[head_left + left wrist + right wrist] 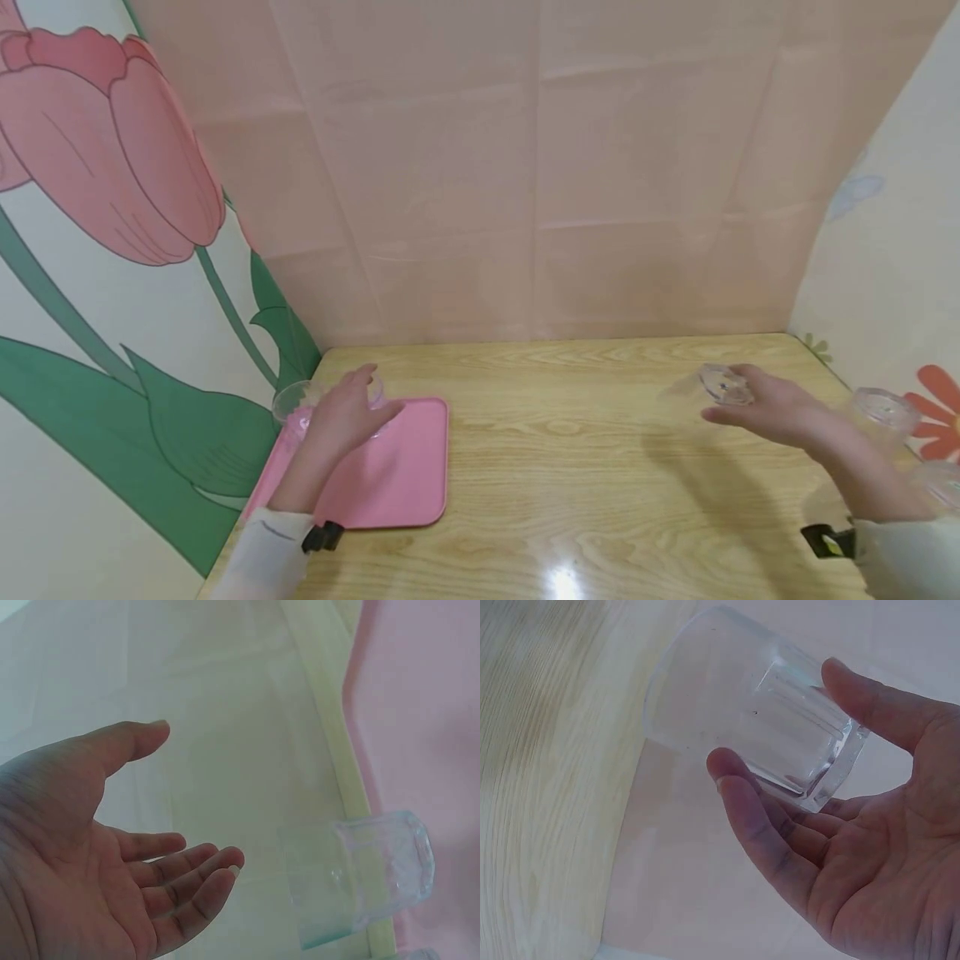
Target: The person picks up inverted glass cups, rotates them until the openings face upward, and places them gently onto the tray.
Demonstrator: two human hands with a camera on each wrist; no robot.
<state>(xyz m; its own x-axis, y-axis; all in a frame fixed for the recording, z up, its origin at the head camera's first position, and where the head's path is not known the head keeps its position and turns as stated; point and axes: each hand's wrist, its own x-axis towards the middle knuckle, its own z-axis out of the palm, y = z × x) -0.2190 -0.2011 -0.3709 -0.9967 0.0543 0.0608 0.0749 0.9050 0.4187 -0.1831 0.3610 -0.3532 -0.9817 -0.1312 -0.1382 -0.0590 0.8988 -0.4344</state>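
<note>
My right hand (776, 406) grips a clear drinking glass (750, 712) above the right part of the table. In the right wrist view, thumb and fingers hold it near its thick, faceted base, which lies toward the palm, and the rim points away. My left hand (348, 417) is over the pink tray (427, 500) and holds nothing, its thumb spread from loosely bent fingers. Beside it, a clear glass (360, 877) stands upright on the tray, apart from the fingers in the left wrist view. Another glass (377, 390) shows partly behind the left hand.
At the right edge of the table are two more clear glasses, one (885, 408) beyond the right forearm and one (941, 483) nearer. The wood-grain table (540, 450) ends at a pink backdrop (525, 167). Flower-printed panels (97, 142) flank both sides.
</note>
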